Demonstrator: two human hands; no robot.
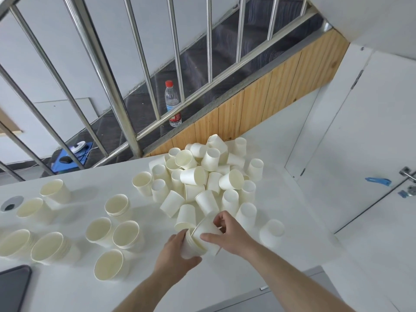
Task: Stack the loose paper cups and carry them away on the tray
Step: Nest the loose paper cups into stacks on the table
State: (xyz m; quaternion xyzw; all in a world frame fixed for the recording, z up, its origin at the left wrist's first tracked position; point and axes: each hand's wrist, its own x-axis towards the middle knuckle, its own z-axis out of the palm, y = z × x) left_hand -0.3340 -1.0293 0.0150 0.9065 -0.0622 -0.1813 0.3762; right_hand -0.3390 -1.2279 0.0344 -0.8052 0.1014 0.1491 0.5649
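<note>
On the white table (67,289) we see plain cream-white paper cups everywhere, unprinted, with rolled rims. Largest is the loose pile (202,176) toward the far edge, cups lying on their sides, tipped over and leaning on one another, some mouth-up, some mouth-down. To the left stand the finished stacks (112,233), upright and mouth-up, spread apart in a loose group; several show the ridged rims of nested cups, and nothing else is inside them that we can see.

Near the front edge of the pile our left hand (177,255) wraps its fingers around a short stack (189,246) held tilted, mouth toward the right. Our right hand (227,230) pinches a single cup (207,228) between thumb and fingertips, its base pushed into the stack's mouth.

Beyond the table, behind the steel railing (117,91), a clear bottle (172,104) stands upright on a stair with a red cap and a red-and-blue label; its writing is too small to read. At the lower left corner lies a dark tablet (13,287).
</note>
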